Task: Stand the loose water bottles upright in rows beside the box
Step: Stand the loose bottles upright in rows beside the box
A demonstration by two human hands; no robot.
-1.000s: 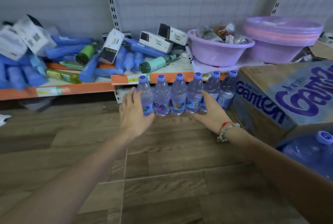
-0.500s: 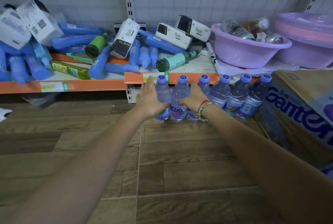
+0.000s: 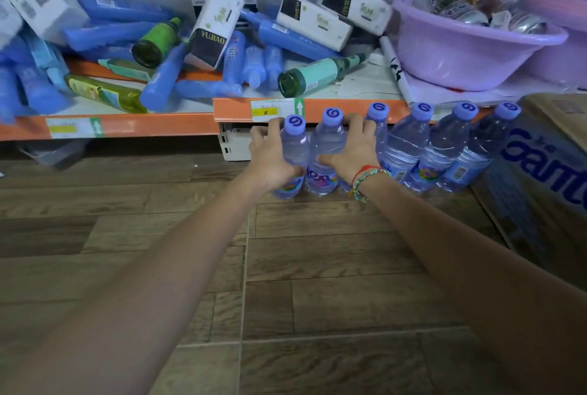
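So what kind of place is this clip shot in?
Probably a small shop or its stockroom. A low orange-edged shelf carries price labels and a jumble of boxed and bottled goods, and a printed carton stands on the floor beside a row of water bottles.

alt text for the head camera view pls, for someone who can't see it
Two bare hands grip the leftmost bottles in a row of six upright water bottles on a wood floor: the left hand on the end bottle, the right hand on the next ones. The row runs to a cardboard box, under a cluttered shelf.
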